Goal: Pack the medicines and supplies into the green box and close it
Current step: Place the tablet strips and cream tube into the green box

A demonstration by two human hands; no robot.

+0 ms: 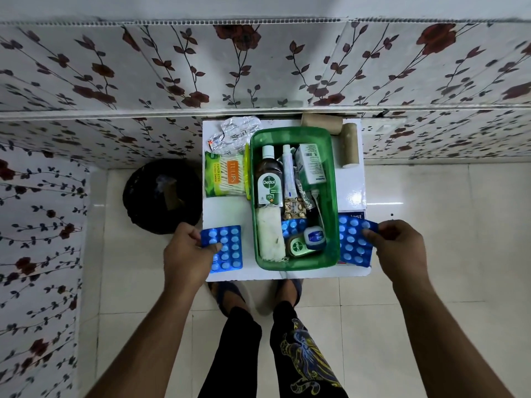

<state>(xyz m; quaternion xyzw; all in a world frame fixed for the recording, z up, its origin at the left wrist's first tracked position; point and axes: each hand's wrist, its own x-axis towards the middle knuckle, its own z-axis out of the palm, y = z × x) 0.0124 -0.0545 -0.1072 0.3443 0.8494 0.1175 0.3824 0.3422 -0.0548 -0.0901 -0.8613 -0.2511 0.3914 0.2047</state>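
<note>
The open green box [333, 196] stands on a small white table [352, 185]. Inside it lie a Dettol bottle [268, 182], a white tube [288, 170], a white carton [311, 163], a gauze roll [270, 237], a small blue jar [314, 238] and a blue strip. My left hand [186, 254] grips a blue blister pack [225, 248] left of the box. To the box's right, my right hand [399, 245] pinches a second blue blister pack [353, 242]. A cotton swab pack [225, 175] and a silver foil strip [238, 133] lie at the table's left.
Two brown bandage rolls [349, 145] lie at the table's back right. A blue-and-white carton [355, 216] lies under the right blister pack. A black bin [162, 196] stands on the tiled floor left of the table. Flowered wall panels rise behind. My feet are under the table's front edge.
</note>
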